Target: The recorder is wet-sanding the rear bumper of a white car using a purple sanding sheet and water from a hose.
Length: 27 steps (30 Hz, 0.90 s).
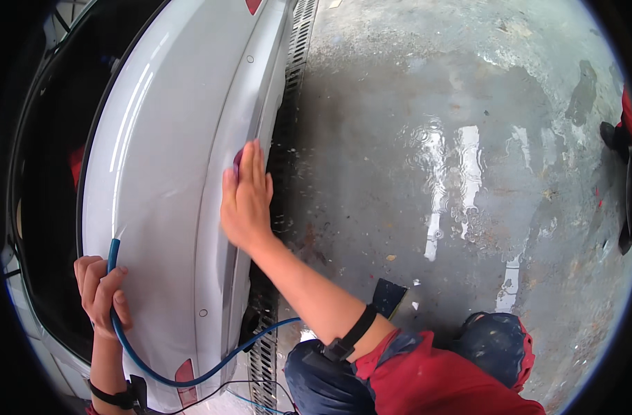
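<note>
A blue hose (198, 381) runs through my left hand (100, 294), whose fingers are curled round it. Its upper end points away from me over the white car bumper (157, 159), and a thin streak of water seems to come from its tip. My right hand (249, 204) lies with fingers together against the bumper's outer ledge. Under it is a small purple pad (237, 163), mostly hidden by the fingers, so its exact kind cannot be made out. The bumper's surface is glossy and looks wet.
The car's dark open trunk (56, 180) is at the left. A slotted floor drain (264, 360) runs beneath the bumper. The grey floor (371, 173) is wet, with puddles. At the far right edge, red cloth and a dark shoe (613, 136) show, apparently another person's.
</note>
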Each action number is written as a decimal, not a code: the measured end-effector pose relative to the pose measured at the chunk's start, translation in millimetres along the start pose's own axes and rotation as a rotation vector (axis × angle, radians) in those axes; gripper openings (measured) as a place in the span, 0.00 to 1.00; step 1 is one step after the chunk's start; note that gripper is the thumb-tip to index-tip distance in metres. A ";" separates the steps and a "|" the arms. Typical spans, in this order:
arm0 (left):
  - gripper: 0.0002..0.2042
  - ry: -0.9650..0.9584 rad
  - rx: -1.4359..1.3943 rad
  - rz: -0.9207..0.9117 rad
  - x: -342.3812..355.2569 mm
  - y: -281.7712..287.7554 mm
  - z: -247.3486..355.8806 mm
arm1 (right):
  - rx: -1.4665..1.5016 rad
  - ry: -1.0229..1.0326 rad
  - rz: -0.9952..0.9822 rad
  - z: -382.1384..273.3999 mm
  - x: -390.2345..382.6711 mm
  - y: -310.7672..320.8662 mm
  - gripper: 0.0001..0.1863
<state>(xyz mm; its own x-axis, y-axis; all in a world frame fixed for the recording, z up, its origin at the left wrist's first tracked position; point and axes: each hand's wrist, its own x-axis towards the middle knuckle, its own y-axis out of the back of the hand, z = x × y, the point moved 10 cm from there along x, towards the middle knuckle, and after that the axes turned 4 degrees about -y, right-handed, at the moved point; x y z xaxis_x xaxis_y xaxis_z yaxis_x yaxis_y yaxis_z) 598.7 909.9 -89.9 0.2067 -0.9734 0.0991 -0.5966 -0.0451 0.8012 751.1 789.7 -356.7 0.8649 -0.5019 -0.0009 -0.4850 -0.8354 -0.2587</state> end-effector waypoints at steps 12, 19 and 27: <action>0.16 0.052 -0.003 -0.049 -3.1 -1.4 -4.4 | -0.093 -0.001 -0.019 -6.2 21.3 5.0 0.43; 0.15 0.039 -0.012 -0.033 -6.3 -1.9 -5.2 | 0.014 0.104 0.048 -7.9 20.6 11.7 0.44; 0.14 0.043 -0.032 -0.006 -7.4 -0.9 -5.2 | 0.101 0.091 0.051 -9.5 30.5 4.5 0.43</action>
<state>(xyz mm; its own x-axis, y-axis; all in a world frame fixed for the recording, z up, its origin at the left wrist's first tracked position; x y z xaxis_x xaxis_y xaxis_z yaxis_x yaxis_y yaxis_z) 601.7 918.3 -88.3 0.2440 -0.9624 0.1191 -0.5704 -0.0431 0.8203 774.1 768.5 -348.7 0.8218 -0.5655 0.0700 -0.5087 -0.7835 -0.3568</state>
